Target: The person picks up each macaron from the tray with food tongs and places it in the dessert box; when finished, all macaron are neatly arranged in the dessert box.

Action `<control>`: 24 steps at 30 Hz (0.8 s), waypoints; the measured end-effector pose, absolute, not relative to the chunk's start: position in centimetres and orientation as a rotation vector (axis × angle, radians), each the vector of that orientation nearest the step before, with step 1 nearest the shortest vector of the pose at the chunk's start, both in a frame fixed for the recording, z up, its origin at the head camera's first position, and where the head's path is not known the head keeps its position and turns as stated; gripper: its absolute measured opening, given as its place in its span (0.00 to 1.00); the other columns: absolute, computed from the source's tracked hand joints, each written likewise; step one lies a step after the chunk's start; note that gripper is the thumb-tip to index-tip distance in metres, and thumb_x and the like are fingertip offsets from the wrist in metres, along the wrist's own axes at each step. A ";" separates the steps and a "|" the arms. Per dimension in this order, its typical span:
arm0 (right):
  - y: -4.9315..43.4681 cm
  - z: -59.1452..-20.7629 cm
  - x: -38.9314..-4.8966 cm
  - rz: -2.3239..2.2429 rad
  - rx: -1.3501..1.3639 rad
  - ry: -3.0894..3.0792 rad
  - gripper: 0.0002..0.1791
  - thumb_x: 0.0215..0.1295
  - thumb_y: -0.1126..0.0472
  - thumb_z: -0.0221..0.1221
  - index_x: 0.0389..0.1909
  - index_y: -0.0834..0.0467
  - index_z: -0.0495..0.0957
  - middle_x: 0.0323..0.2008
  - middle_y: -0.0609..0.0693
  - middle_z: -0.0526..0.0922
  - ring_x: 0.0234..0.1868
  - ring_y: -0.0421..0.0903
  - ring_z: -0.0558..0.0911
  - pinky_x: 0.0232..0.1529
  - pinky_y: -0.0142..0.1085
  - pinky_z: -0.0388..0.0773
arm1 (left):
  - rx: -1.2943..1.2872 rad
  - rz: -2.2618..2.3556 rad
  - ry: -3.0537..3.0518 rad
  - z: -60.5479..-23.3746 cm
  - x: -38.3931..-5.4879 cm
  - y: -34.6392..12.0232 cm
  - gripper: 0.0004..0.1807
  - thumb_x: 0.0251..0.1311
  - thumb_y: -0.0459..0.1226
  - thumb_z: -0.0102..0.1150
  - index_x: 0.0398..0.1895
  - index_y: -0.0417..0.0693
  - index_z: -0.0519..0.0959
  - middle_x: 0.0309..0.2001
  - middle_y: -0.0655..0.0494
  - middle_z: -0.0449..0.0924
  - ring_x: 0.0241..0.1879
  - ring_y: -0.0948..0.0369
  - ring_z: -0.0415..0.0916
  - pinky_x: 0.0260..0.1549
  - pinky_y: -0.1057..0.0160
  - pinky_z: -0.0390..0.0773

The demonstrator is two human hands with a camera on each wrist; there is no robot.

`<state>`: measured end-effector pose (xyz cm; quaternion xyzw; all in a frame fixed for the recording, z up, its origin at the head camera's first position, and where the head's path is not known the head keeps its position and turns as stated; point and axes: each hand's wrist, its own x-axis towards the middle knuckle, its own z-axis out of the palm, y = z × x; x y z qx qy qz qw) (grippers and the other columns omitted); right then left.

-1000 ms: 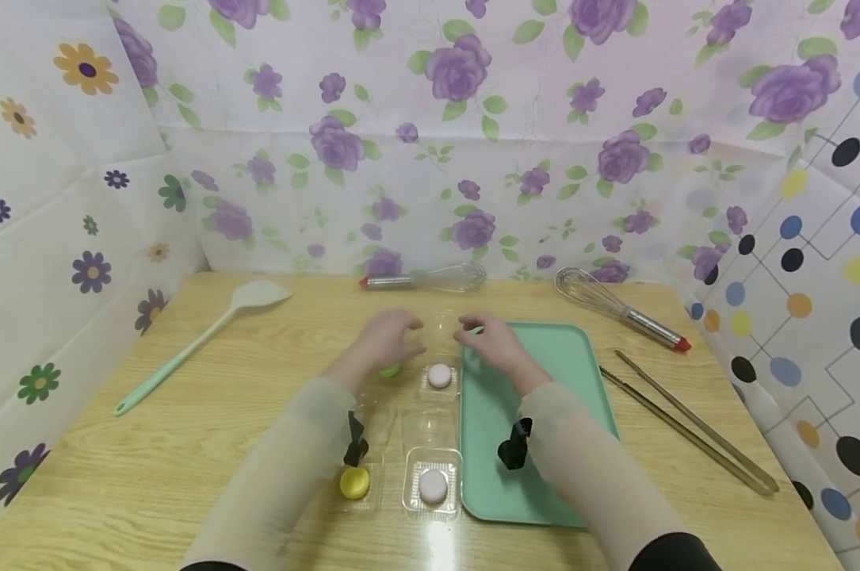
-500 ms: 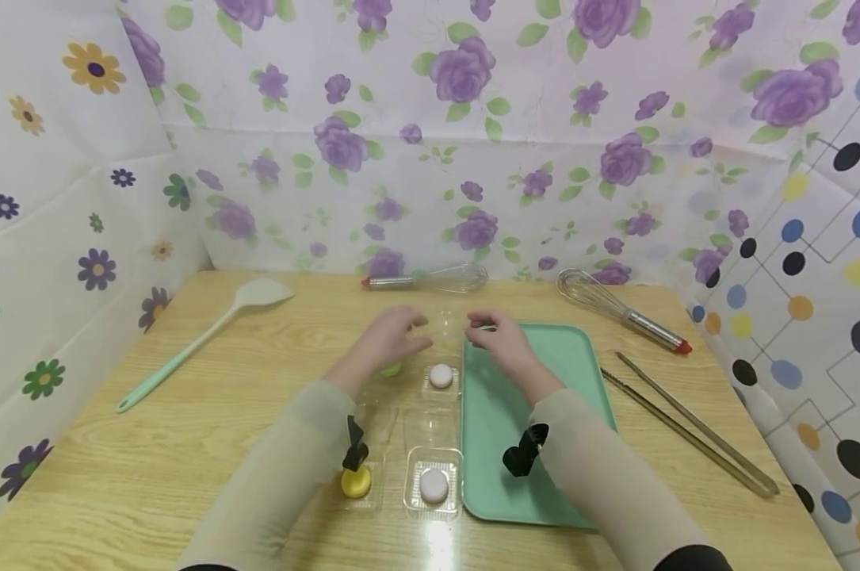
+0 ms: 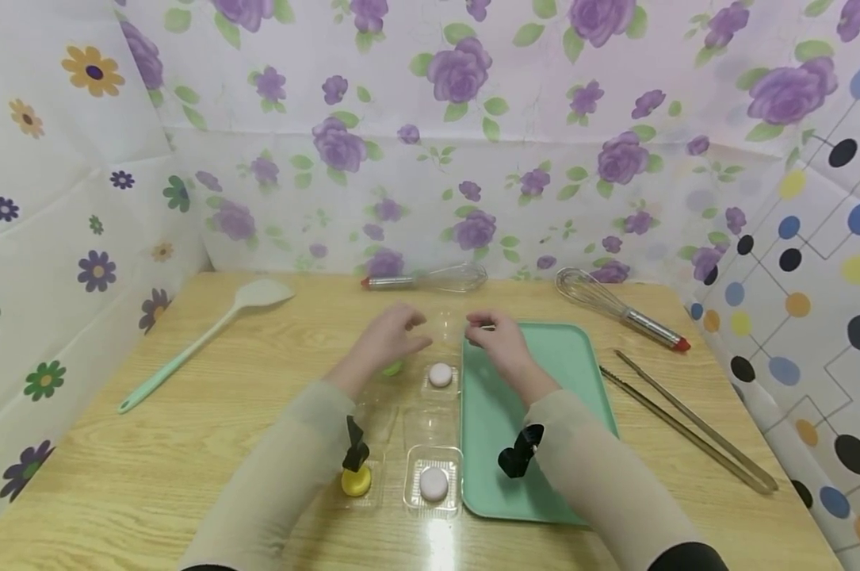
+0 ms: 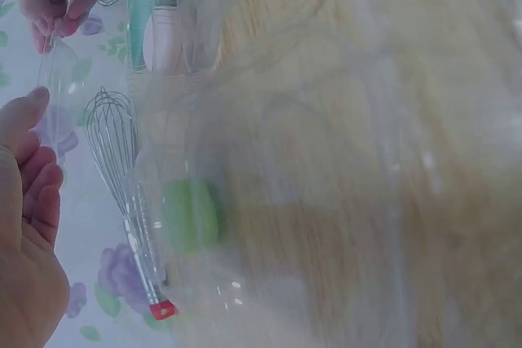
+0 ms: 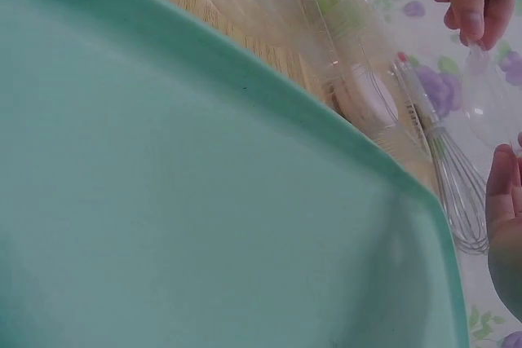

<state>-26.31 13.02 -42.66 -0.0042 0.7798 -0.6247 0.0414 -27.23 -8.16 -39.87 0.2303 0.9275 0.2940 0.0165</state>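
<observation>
Both hands pinch opposite edges of a clear plastic lid (image 3: 446,323) above the back of the table. My left hand (image 3: 390,339) has its thumb and fingertips at the lid's left edge, and my right hand (image 3: 499,339) grips the right edge over the tray's corner. Just in front of the lid, a pale pink macaron-like round (image 3: 440,375) lies in a clear box. A green round (image 3: 391,369), partly hidden by my left wrist, shows in a clear box in the left wrist view. Nearer, a yellow round (image 3: 356,480) and another pale pink round (image 3: 433,484) lie in clear boxes with lids folded back.
A mint-green tray (image 3: 501,492) lies under my right forearm. Two whisks, one at the back (image 3: 430,279) and one at the right (image 3: 622,309), lie behind it. Metal tongs (image 3: 693,428) rest at far right, a pale green turner (image 3: 201,337) at left. Patterned cloth walls surround the table.
My right hand has shifted slightly right and its fingers have drawn closer together. The left hand has moved up very slightly. The boxes and tools stay put.
</observation>
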 end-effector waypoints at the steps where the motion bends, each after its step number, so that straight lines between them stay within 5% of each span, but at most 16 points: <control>1: 13.0 -42.6 -26.2 -1.907 -0.015 2.397 0.20 0.61 0.65 0.56 0.54 0.67 0.72 0.45 0.56 0.74 0.45 0.50 0.79 0.50 0.39 0.75 | 0.692 0.944 2.874 -39.8 -27.2 -8.2 0.27 0.54 0.41 0.66 0.54 0.37 0.73 0.52 0.44 0.75 0.50 0.51 0.73 0.50 0.55 0.74; 11: 13.5 -42.6 -25.7 -1.910 -0.138 2.372 0.20 0.62 0.65 0.57 0.54 0.67 0.72 0.48 0.57 0.74 0.47 0.51 0.79 0.53 0.42 0.73 | 0.647 0.923 2.794 -40.3 -27.5 -8.5 0.53 0.42 0.45 0.74 0.71 0.45 0.54 0.66 0.45 0.59 0.60 0.50 0.64 0.57 0.52 0.68; 17: 13.6 -42.7 -25.6 -1.950 -0.157 2.333 0.20 0.62 0.65 0.58 0.54 0.67 0.72 0.48 0.56 0.74 0.47 0.50 0.78 0.53 0.42 0.73 | 0.640 0.878 2.824 -40.3 -27.2 -8.5 0.57 0.39 0.46 0.75 0.72 0.48 0.52 0.67 0.43 0.54 0.64 0.47 0.55 0.61 0.47 0.61; 24: 13.8 -42.5 -25.5 -2.050 -0.175 2.182 0.20 0.65 0.63 0.56 0.54 0.67 0.69 0.45 0.57 0.74 0.44 0.49 0.79 0.51 0.40 0.75 | 0.686 0.844 2.897 -39.8 -26.9 -8.5 0.52 0.35 0.45 0.76 0.67 0.45 0.61 0.64 0.44 0.58 0.63 0.47 0.56 0.62 0.46 0.58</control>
